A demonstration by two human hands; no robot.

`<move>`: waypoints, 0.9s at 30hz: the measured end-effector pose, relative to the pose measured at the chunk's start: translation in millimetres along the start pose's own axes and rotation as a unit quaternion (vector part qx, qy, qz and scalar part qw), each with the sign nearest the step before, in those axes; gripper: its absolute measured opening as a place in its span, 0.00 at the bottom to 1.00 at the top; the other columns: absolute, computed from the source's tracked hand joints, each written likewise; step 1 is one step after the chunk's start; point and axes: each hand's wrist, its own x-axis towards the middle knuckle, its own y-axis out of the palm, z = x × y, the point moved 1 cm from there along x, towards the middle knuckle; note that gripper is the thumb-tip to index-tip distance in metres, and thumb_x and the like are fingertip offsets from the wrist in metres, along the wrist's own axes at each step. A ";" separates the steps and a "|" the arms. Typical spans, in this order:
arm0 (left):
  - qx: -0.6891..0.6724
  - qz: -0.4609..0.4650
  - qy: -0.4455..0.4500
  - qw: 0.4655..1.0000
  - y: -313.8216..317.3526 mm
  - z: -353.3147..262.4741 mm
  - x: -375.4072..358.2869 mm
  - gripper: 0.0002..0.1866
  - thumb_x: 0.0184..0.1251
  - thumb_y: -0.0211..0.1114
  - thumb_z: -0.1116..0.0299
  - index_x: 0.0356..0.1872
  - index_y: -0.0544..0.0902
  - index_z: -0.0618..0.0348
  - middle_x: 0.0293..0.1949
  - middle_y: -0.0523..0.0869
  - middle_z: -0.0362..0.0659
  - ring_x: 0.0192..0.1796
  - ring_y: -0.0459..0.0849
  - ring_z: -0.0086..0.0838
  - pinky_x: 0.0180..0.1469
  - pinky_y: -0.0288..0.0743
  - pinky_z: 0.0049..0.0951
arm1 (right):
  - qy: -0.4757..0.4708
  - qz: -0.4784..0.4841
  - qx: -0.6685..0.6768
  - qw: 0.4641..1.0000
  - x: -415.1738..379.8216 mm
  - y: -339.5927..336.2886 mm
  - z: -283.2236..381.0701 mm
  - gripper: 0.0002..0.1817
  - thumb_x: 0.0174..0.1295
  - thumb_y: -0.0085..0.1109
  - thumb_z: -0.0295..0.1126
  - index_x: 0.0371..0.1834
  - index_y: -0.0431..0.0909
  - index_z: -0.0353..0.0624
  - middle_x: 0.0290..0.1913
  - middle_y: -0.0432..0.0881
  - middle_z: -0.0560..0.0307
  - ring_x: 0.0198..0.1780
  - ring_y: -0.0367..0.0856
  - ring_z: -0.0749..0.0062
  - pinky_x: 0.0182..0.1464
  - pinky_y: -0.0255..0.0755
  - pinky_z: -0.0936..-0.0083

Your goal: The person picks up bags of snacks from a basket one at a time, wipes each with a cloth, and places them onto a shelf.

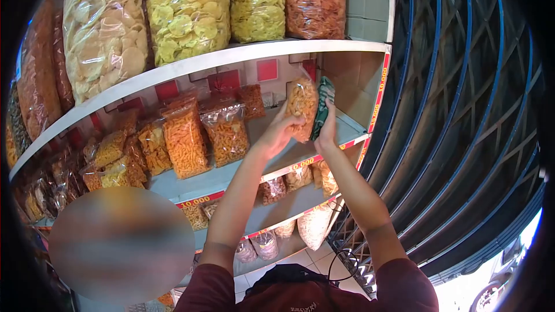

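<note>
My left hand (281,131) is closed around a clear bag of orange-yellow snacks (303,101), thumb across its front. Close to the bag's right side, my right hand (327,127) grips a dark green item with a pale pattern, like a folded cloth (324,93). Both things are upright, in front of the right end of the middle shelf (277,144). Left of my hands on that shelf stand a bag of crunchy snacks (227,136) and a taller bag of orange snack sticks (185,138).
Large bags of chips (188,11) line the upper shelf, above a white shelf edge (243,53). Lower shelves hold more snack bags (315,225). A folding metal shutter (457,110) rises at the right. A blurred oval (121,245) covers the lower left.
</note>
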 end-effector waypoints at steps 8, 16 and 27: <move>0.316 -0.124 -0.058 0.939 -59.2 -11.7 32.3 0.36 0.71 0.67 0.63 0.78 0.64 0.52 0.59 0.83 0.45 0.59 0.80 0.32 0.63 0.71 0.32 | -0.103 -0.102 -0.132 0.981 67.9 -10.8 -24.7 0.32 0.65 0.60 0.55 0.62 0.78 0.39 0.57 0.82 0.53 0.56 0.80 0.67 0.62 0.69 0.71; 0.467 -0.346 0.066 0.811 -167.3 52.8 83.0 0.33 0.63 0.63 0.71 0.73 0.70 0.56 0.66 0.77 0.58 0.69 0.73 0.47 0.69 0.66 0.41 | -0.230 -0.094 -0.477 0.843 146.9 6.4 -77.6 0.31 0.67 0.59 0.54 0.58 0.77 0.35 0.49 0.85 0.35 0.54 0.83 0.44 0.57 0.72 0.60; 0.374 -0.478 0.291 0.739 -233.7 102.6 125.7 0.32 0.62 0.60 0.77 0.71 0.70 0.61 0.62 0.79 0.55 0.68 0.73 0.46 0.70 0.66 0.39 | -0.196 0.046 -0.469 0.860 192.1 9.2 -156.4 0.24 0.68 0.60 0.50 0.52 0.76 0.38 0.43 0.86 0.37 0.48 0.85 0.42 0.50 0.76 0.57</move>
